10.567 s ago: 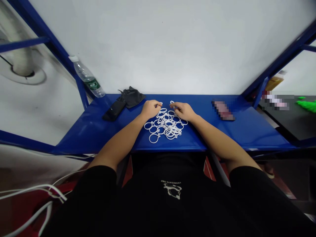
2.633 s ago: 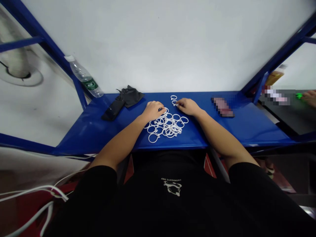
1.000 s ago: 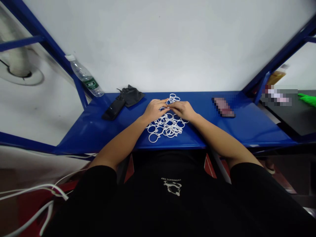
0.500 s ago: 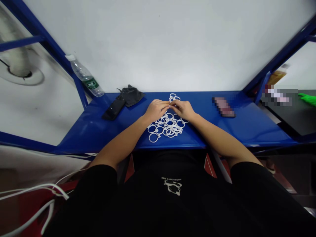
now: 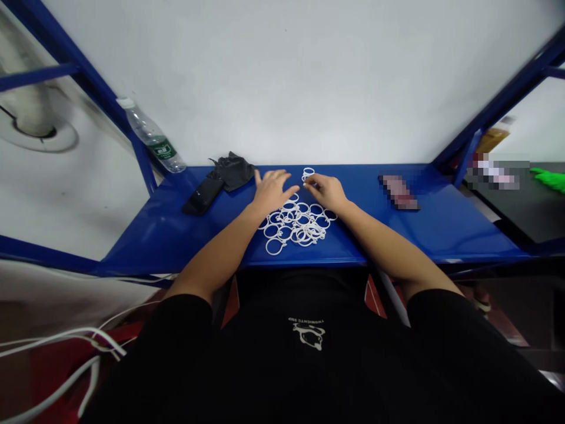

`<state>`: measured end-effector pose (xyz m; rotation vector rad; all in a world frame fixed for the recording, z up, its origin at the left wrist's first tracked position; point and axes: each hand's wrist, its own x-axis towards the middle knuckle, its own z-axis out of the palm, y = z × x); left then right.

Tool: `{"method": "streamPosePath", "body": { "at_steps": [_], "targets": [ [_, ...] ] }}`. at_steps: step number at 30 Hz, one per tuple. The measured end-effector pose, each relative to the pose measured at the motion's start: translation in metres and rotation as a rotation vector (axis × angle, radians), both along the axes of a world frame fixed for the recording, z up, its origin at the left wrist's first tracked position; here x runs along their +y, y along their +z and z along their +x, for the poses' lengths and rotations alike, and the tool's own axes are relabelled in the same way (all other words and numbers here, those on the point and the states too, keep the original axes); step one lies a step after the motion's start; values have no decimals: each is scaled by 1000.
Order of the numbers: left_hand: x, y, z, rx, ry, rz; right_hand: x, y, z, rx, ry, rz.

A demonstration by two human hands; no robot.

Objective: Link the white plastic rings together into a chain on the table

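A loose pile of white plastic curtain rings (image 5: 314, 231), each with a small eyelet, lies near the front of the blue table. Over the pile's left back edge hovers my left hand (image 5: 270, 191), fingers spread and holding nothing. My right hand (image 5: 327, 191) is at the pile's back right, thumb and fingertips pinched together. A bit of white shows at the fingertips, seemingly part of a ring; the fingers cover most of it. Just beyond them, a few more white rings (image 5: 308, 169) lie close together toward the wall.
A black phone (image 5: 203, 196) and a crumpled black bag (image 5: 236, 171) lie to the left. Behind them a water bottle (image 5: 154, 138) leans by the blue frame. A blurred-out phone-shaped object (image 5: 399, 191) lies right. The white wall (image 5: 282, 88) bounds the table's back.
My hands were together with fingertips meeting above the rings. My left hand has since drawn away leftward and spread its fingers, while the right stays nearly in place, still pinched.
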<state>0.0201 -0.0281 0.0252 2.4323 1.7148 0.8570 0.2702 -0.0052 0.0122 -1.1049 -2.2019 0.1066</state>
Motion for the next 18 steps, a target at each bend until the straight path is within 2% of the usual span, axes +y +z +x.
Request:
{"method": "streamPosePath", "body": {
  "at_steps": [3, 5, 8, 11, 15, 18],
  "targets": [
    [10, 5, -31, 8, 332, -70, 11, -3, 11, -24, -63, -23],
    [19, 7, -56, -33, 501, -116, 19, -6, 18, -30, -132, -40],
    [31, 8, -84, -168, 614, -213, 28, -8, 25, -32, -187, -72],
    [34, 8, -91, -223, 604, -245, 30, -7, 27, -17, -133, -67],
    [29, 7, -73, -99, 537, -169, 21, -5, 23, -6, 32, -44],
    [22, 2, -50, 21, 340, -100, 12, -5, 15, -28, 187, -39]
  ]
}}
